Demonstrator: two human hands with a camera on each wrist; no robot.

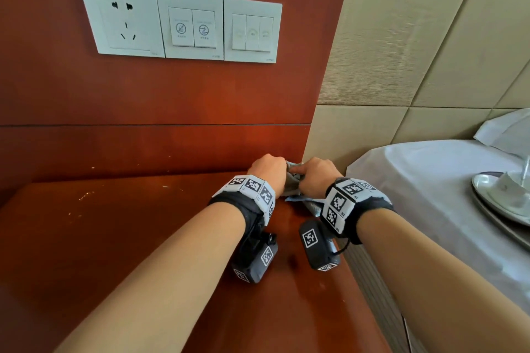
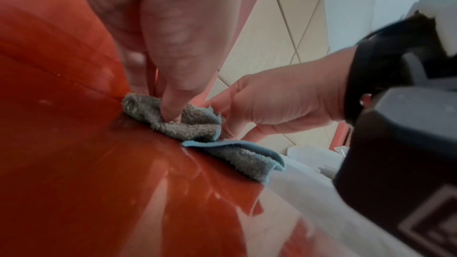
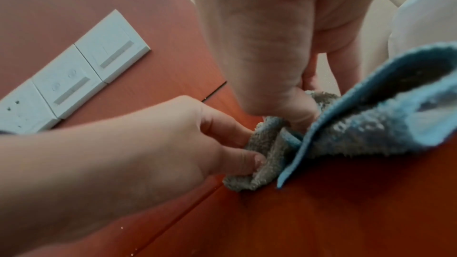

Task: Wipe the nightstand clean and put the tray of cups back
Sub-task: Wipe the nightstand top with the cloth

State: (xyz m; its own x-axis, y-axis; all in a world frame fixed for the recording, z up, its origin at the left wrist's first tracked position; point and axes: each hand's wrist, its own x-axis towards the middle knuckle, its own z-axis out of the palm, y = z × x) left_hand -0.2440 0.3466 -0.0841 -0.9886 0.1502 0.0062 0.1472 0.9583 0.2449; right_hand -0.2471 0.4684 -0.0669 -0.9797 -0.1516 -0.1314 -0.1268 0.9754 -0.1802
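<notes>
You are working at the far right corner of the counter (image 1: pixel 120 238), where the wood wall panel (image 1: pixel 172 100) meets the padded headboard (image 1: pixel 415 37). Both your hands are bunching a grey cloth (image 1: pixel 292 180) with a blue edge against the surface there.

Your left hand (image 1: pixel 266 170) is gripping the left part of the cloth: in the right wrist view its fingers (image 3: pixel 230 134) are curling down and pinching a fold of grey pile, and in the left wrist view one fingertip is pressing straight into the middle of the bundle. Your right hand (image 1: pixel 315 178) is sitting just beside it, knuckles nearly touching, with its fingers (image 2: pixel 222 103) curling onto the cloth from the right side; the thumb is tucking into the fabric. A loose flap with the blue edge is trailing back along the right edge of the counter, toward the bed (image 1: pixel 430 195).

The counter is showing pale specks and streaks across its left half, and a glossy sheen near its front.

The tray (image 1: pixel 487 209) is lying on the bed, at the far right of the head view, well apart from the counter. A white cup (image 1: pixel 513 186) is sitting in it; the frame edge is cutting off the rest. A pillow (image 1: pixel 504 129) is lying behind the tray.

On the wall panel above the counter, a socket (image 1: pixel 123 20) and two switch plates (image 1: pixel 220 27) are sitting in a row.
</notes>
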